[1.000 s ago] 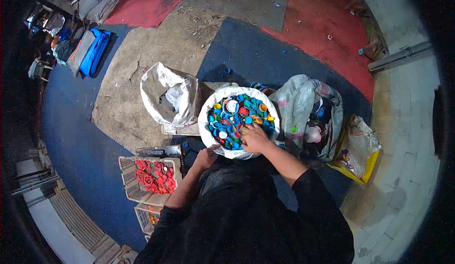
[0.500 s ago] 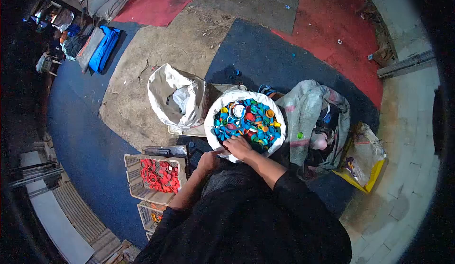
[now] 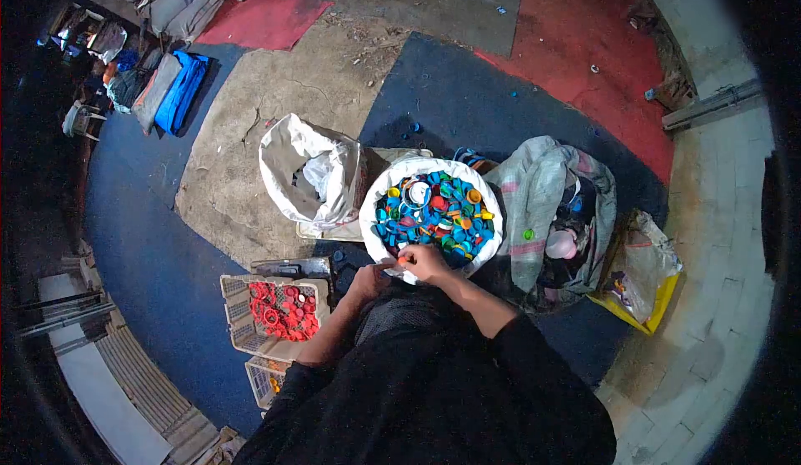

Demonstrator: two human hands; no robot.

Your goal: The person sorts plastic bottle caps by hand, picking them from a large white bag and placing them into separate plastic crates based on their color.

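A white sack [image 3: 494, 244] full of blue, green, yellow and other coloured caps stands in front of me, its rim rolled down. At its near left edge my right hand [image 3: 424, 262] is closed on a small orange cap [image 3: 405, 261]. My left hand [image 3: 370, 281] is beside it, at the outside of the rim, with its fingers bent together; whatever they hold, if anything, is hidden. Left of my left hand, a beige crate [image 3: 236, 313] holds red caps [image 3: 288, 321].
An open white sack [image 3: 278, 191] with a pale bag inside stands at the left. On the right are a grey woven sack [image 3: 526, 206] and a yellow-edged bag [image 3: 641, 286]. A second crate [image 3: 259, 382] is below the first. Blue bundles [image 3: 181, 90] lie at the upper left.
My right hand has lifted slightly from the caps towards the near rim, and an orange cap now shows in its fingers. My left hand has barely moved.
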